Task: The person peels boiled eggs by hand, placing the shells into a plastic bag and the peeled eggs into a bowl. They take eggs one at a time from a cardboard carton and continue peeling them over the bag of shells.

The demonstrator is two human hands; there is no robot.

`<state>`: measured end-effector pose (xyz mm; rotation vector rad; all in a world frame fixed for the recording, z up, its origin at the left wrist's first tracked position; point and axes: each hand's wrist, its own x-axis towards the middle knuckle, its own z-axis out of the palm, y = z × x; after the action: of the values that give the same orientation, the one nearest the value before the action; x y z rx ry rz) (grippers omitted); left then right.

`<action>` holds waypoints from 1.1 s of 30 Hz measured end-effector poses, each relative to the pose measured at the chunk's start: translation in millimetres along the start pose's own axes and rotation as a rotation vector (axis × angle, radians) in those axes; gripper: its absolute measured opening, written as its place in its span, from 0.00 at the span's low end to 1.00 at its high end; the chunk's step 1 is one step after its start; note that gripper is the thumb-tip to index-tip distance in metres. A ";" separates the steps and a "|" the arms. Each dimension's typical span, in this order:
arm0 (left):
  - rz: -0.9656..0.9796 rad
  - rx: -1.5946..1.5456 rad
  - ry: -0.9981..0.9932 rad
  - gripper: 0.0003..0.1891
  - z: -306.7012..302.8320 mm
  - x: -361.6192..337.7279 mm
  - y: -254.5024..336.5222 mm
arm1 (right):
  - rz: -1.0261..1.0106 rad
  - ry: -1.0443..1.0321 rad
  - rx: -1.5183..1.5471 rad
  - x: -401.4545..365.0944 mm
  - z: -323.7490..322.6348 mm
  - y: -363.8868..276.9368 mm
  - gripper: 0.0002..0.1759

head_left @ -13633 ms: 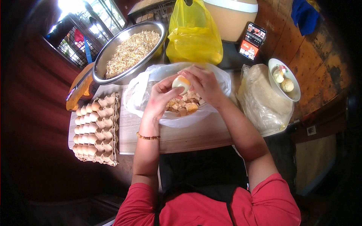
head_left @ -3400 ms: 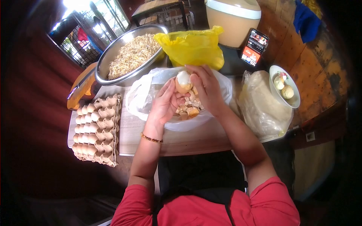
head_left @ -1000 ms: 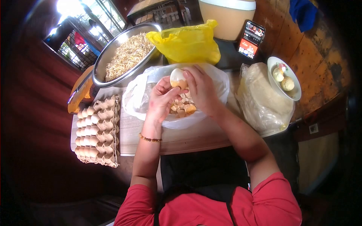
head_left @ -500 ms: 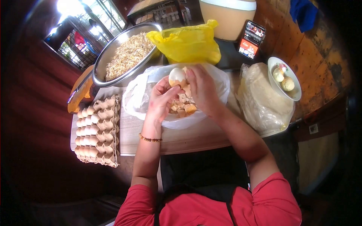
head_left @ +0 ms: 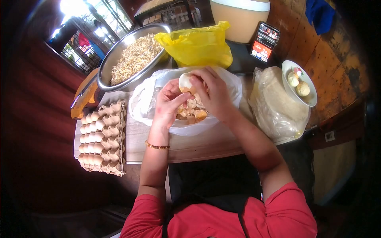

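Observation:
A partly peeled egg [head_left: 185, 82] shows white on top, with brown shell on its lower part. My left hand [head_left: 168, 101] is closed round its lower left side. From the right, the fingers of my right hand [head_left: 212, 89] press against the egg, bent over its shell edge; some fingertips are hidden. Both hands are above an open white plastic bag [head_left: 145, 99]. Broken eggshells [head_left: 194, 111] lie in the bag below the egg.
An egg tray [head_left: 113, 139] holding several brown eggs is at left. Behind are a metal basin [head_left: 105, 75] of dried strips and a yellow bag [head_left: 198, 43]. A phone [head_left: 264, 41], a filled clear bag [head_left: 279, 107] and a bowl [head_left: 311, 89] with peeled eggs stand at right.
My right hand has moved slightly left, from beside the egg onto it, and its fingers now cover the egg's right side. The left hand keeps its hold.

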<state>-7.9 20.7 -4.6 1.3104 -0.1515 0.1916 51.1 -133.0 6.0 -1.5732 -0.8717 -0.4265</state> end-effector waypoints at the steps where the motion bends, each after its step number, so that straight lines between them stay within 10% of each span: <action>1: 0.000 0.000 0.000 0.19 0.0 0.0 -0.6 | 0.000 0.000 0.000 -0.9 1.2 4.1 0.08; 33: 0.011 0.062 0.019 0.26 5.3 1.3 -3.7 | -0.064 0.087 -0.212 -3.4 8.2 11.2 0.06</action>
<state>-5.8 14.7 -6.5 1.3697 -0.1372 0.2196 55.4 -126.0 -5.6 -1.7103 -0.8326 -0.6457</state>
